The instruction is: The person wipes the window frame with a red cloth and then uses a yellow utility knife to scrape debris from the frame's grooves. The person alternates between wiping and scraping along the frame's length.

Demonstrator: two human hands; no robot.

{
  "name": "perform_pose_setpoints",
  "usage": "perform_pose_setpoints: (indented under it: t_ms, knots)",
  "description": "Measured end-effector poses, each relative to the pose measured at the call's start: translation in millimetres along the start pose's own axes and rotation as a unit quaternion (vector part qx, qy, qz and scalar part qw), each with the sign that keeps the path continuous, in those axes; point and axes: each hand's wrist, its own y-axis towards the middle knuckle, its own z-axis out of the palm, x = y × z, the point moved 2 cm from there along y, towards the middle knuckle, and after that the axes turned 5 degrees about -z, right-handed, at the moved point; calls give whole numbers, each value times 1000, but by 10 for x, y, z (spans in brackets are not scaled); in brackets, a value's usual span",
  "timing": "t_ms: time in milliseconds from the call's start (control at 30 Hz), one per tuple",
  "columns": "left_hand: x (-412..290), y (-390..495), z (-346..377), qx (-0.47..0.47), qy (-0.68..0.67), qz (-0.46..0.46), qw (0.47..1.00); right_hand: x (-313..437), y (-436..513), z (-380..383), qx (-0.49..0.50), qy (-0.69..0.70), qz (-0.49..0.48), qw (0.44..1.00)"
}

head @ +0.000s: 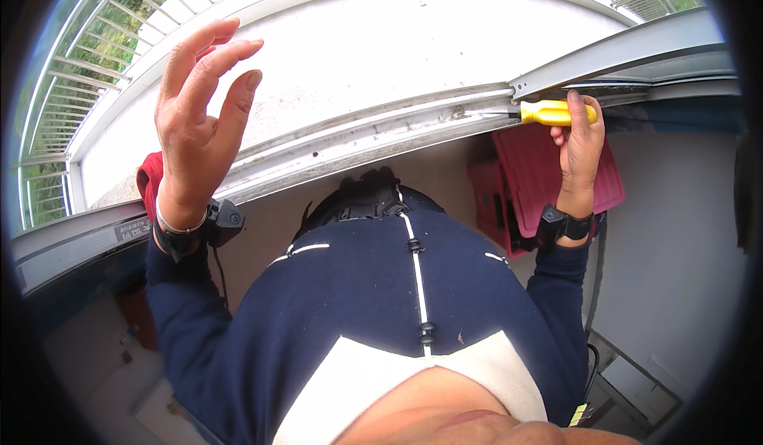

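My right hand (578,138) grips the yellow handle of a screwdriver (545,112). Its metal shaft points left along the dirty aluminium window track (369,132), and the tip lies at a small clump of dirt (458,112) in the channel. Raised above the left part of the track, my left hand (199,99) holds nothing, its fingers apart and curled a little. Behind the left wrist a red cloth (151,183) hangs over the frame.
A white ledge (357,45) with a metal railing (89,75) lies beyond the track. Window sash frames (620,51) stand at right and left. Below the track at right is a red plastic box (536,177) with its lid tilted.
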Motion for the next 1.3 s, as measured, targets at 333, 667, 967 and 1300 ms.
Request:
perform_pose_setpoints:
  t_ms: [333,667,967,1300]
  knots:
    - [192,-293,61,-61,-6,-47,997,199,-225,123,-28,52,-87,994]
    - [296,-607,-8,-75,-37,-142,986,22,-236,433,91,45,2,995]
    - [321,-685,-76,-87,-36,-154,984,-314,-357,701,1,270,242,932]
    - [474,-883,-123,-95,-40,-175,979,-59,-324,553,-2,186,-66,980]
